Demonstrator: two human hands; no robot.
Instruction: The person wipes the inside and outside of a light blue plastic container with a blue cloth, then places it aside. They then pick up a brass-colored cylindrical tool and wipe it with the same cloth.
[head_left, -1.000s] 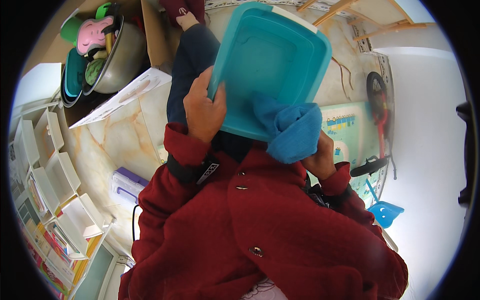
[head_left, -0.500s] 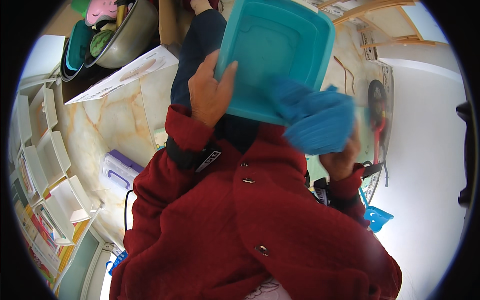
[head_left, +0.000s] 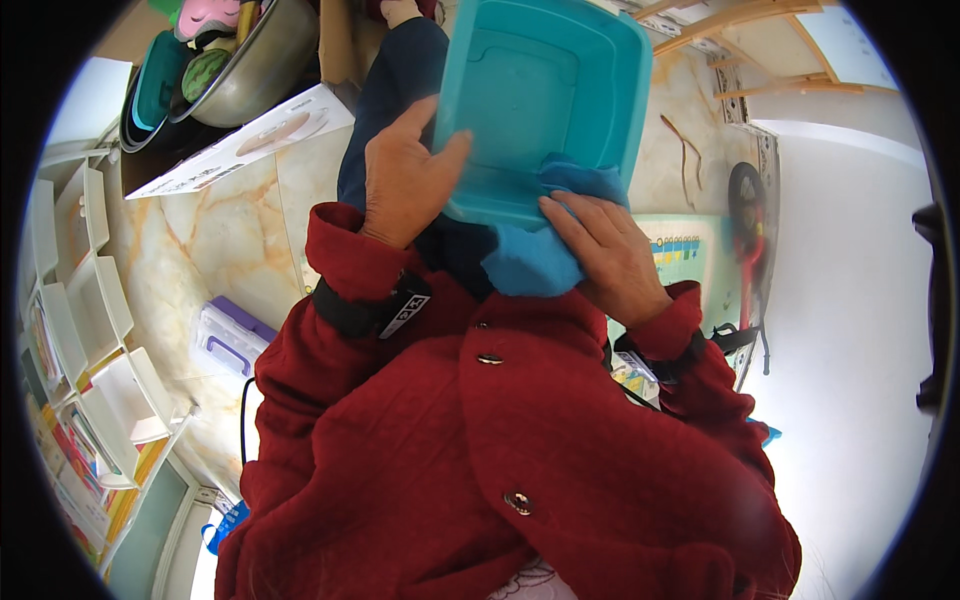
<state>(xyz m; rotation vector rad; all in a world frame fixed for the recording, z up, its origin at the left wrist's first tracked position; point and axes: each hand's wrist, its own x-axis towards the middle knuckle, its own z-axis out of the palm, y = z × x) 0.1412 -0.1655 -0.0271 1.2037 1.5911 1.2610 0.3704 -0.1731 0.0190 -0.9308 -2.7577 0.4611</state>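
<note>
A teal rectangular plastic tub [head_left: 515,105] is tilted in front of me, its hollow inside turned toward me. On its left wall is my left hand [head_left: 405,185], with the thumb at the rim and the fingers along the outer side. My right hand [head_left: 615,250] presses a blue cloth [head_left: 535,262] over the tub's near right rim. Part of the cloth lies inside the tub and the rest hangs outside toward my jacket. The right fingers are bent over the cloth, and their undersides are hidden.
At upper left, a cardboard box [head_left: 240,145] holds a large metal bowl [head_left: 262,70] and toys. White shelves [head_left: 105,300] line the left side. A purple-lidded clear case [head_left: 235,335] lies on the marbled floor. Wooden bars [head_left: 740,20] stand at upper right, near a white wall [head_left: 850,350].
My right hand has moved left and up with the cloth, from beside the tub onto its near rim. The tub has shifted slightly left, with my left hand still on it.
</note>
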